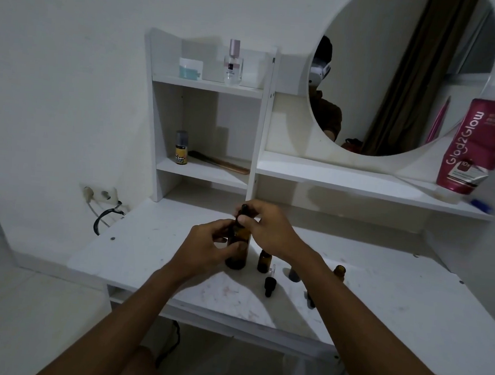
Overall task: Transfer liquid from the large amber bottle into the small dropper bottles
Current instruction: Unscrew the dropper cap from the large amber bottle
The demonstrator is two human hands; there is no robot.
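Head view, the only one supplied. The large amber bottle (237, 246) stands upright on the left half of the desk (409, 289), roughly midway between its back and front edges. The left hand (207, 244) has its fingers curled round the bottle's body and braces it against the desk. The right hand (268, 228) pinches the black dropper cap (243, 212) at the bottle's neck between thumb and fingertips. Whether the cap is seated or already loosened cannot be told. One small dropper bottle (264, 261) stands uncapped just beside the large bottle, on the side toward the right edge. A second small bottle (339, 273) stands farther toward that edge, beyond the right forearm. A loose dropper (270, 285) lies nearer the front edge, apart from both. Judgement: the step in hand is working the cap to draw liquid. Recommended practice: keep the left grip low and firm so the bottle does not tip. Lift the dropper straight up, clear of the neck. Carry it the short way to the nearest open bottle without tilting. The close spacing risks knocking that small bottle over.
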